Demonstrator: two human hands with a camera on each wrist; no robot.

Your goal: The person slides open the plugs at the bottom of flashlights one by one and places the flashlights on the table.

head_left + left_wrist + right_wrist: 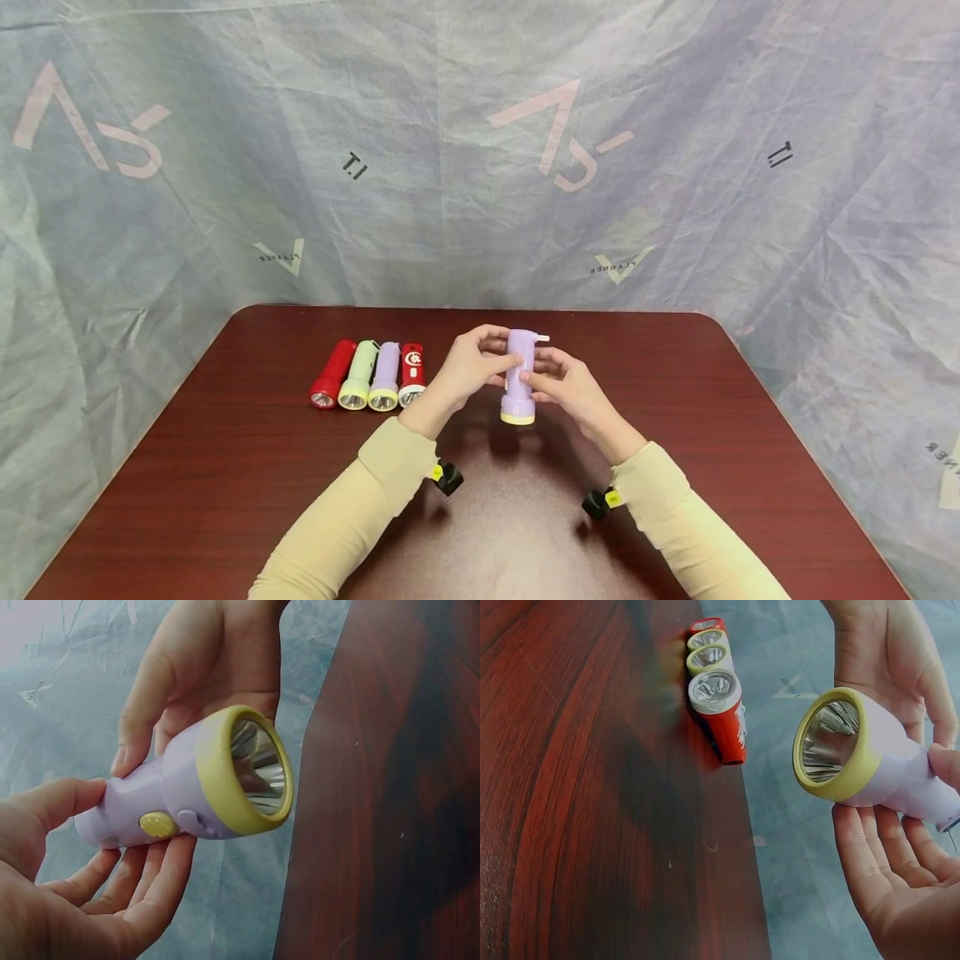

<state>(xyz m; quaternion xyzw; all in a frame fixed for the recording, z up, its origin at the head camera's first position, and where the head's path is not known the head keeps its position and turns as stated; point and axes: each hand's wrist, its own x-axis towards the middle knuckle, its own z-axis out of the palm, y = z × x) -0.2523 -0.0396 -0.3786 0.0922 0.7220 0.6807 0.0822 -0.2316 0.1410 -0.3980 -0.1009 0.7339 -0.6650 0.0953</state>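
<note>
A lilac flashlight [519, 400] with a pale yellow rim is held above the table, lens end down. My left hand [472, 360] grips it between thumb and fingers from the left. From the other side, my right hand [572, 387] holds it too, with the thumb on the body and fingers behind. A small white piece [543, 338] sticks out sideways near its tail. The left wrist view shows a yellow switch [158, 824] on the body and the reflector [260, 766] inside the rim.
To the left, a row of flashlights lies on the dark red table [225, 467]: a red one [339, 364], a pale green one [362, 364], a lilac one [387, 364] and a red one with a white rim [413, 367]. A grey printed cloth [450, 208] hangs behind.
</note>
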